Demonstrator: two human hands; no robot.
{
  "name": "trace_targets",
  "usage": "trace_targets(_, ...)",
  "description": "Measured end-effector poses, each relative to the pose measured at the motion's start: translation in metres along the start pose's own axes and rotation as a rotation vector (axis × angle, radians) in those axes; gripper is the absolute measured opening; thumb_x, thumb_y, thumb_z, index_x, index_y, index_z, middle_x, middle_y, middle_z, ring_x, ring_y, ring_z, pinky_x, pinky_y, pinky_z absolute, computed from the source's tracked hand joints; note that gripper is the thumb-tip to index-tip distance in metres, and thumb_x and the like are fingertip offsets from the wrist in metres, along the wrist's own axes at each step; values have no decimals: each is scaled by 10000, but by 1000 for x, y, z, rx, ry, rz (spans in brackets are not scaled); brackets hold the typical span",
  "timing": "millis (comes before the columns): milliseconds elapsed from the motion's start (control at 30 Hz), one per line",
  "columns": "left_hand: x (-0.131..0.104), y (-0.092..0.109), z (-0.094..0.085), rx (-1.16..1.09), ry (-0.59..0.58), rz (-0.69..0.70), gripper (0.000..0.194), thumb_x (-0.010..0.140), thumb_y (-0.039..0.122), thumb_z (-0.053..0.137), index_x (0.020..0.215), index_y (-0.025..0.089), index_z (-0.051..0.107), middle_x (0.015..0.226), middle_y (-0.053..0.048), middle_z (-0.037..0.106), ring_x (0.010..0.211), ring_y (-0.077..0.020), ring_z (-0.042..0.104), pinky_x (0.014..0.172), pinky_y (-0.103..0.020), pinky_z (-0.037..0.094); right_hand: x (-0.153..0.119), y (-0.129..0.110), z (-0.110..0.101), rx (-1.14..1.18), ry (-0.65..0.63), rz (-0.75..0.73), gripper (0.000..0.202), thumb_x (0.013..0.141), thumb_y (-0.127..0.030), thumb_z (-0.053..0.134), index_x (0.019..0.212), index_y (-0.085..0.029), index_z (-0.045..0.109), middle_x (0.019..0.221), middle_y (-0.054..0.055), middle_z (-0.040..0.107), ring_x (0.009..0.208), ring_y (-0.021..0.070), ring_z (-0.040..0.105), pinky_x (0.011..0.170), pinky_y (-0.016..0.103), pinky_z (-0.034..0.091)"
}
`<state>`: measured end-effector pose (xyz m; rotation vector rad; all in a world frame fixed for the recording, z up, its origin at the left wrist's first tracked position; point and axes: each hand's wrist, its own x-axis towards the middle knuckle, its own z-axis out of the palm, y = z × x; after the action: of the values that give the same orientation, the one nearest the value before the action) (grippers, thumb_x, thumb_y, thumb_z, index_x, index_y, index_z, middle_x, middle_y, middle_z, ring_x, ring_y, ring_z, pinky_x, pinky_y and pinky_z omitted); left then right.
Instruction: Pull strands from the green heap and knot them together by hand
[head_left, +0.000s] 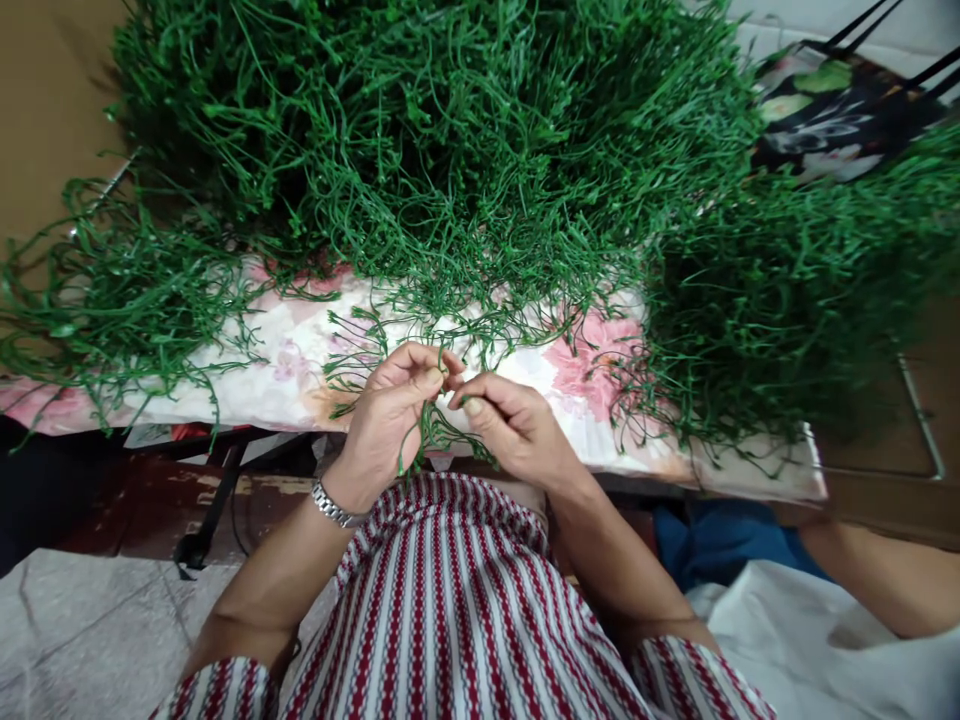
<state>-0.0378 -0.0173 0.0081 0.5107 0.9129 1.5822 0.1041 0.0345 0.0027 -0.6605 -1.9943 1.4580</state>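
Note:
My left hand (379,425), with a metal watch (336,505) on its wrist, pinches a thin green stem between thumb and fingers. Close beside it, my right hand (525,430) is closed, thumb against forefinger, on another green stem piece. Several green stems (435,428) dangle below and between the hands; whether they join the pinched pieces I cannot tell. These look like artificial plant stems. More loose stems (480,320) lie just beyond my fingertips on a floral cloth (292,345). A large heap of green stems (450,130) rises behind them.
Smaller green piles lie at the left (142,290) and right (810,290) of the table. A dark floral bag (825,115) stands at back right. Another person's blue shorts (720,540) and leg show near the right table edge. A striped garment (457,600) covers my lap.

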Motion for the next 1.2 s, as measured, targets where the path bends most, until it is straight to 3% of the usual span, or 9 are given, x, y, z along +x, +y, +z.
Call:
trace_targets(67, 0, -3, 3, 7, 6, -9, 66, 693, 153, 611, 690, 170, 547, 842, -13, 593, 786, -124, 562, 750, -253, 446, 0, 0, 9, -81, -27, -14, 165, 864, -283, 521, 900, -136, 587, 735, 0, 548, 638, 77, 476, 604, 198, 393)
trace_targets(200, -1, -6, 7, 7, -6, -17, 85, 659, 127, 633, 667, 174, 563, 902, -9, 587, 894, -136, 567, 814, -249, 436, 1, 2, 23, -107, 68, -6, 146, 797, -280, 605, 777, -137, 576, 643, -39, 469, 570, 61, 390, 546, 185, 343)
trace_targets(400, -1, -5, 5, -26, -52, -27, 32, 731, 163, 589, 706, 166, 609, 826, -22, 599, 798, -126, 577, 771, -240, 450, -1, 8, 26, 210, 98, 145, 141, 779, -278, 625, 787, -138, 630, 651, -28, 533, 584, 67, 454, 574, 193, 379)
trace_targets(600, -7, -3, -3, 186, -35, -15, 160, 821, 287, 538, 846, 166, 640, 834, -40, 622, 777, -137, 580, 750, -243, 452, -1, 10, 20, 480, 214, 229, 170, 735, -332, 681, 754, -167, 646, 657, -24, 563, 588, 73, 485, 585, 202, 408)
trace_targets(733, -14, -5, -11, 368, 38, 178, 256, 859, 369, 474, 904, 163, 619, 890, -67, 618, 854, -173, 579, 825, -304, 440, 1, 12, 19, 427, 330, 226, 197, 732, -361, 682, 733, -170, 633, 684, -10, 554, 605, 80, 479, 554, 198, 392)
trace_targets(867, -31, -5, -17, 757, 164, 667, 211, 812, 321, 543, 970, 194, 602, 917, -60, 579, 898, -200, 544, 812, -346, 424, 1, 15, 21, 365, 380, 214, 242, 733, -402, 670, 737, -167, 615, 653, -15, 523, 584, 79, 452, 525, 196, 374)
trace_targets(967, -43, -5, -16, 1189, 109, 904, 201, 713, 205, 654, 909, 223, 612, 841, -36, 569, 815, -197, 512, 773, -361, 375, -1, 15, 25, 306, 401, 205, 254, 749, -414, 646, 740, -164, 600, 627, -23, 506, 569, 78, 439, 526, 198, 379)
trace_targets(1067, -45, -7, -12, 1477, 25, 770, 107, 733, 236, 638, 833, 218, 603, 761, -45, 582, 759, -214, 477, 767, -392, 309, -3, 12, 29, 253, 428, 169, 224, 765, -382, 633, 733, -164, 589, 639, -26, 515, 580, 77, 446, 555, 199, 398)
trace_targets(1200, -40, -10, -11, 1521, 14, 651, 80, 773, 243, 585, 845, 209, 591, 796, -58, 595, 800, -229, 471, 762, -384, 292, -6, 8, 33, 261, 398, 154, 204, 779, -354, 623, 730, -161, 578, 646, -28, 517, 578, 73, 450, 563, 196, 406)
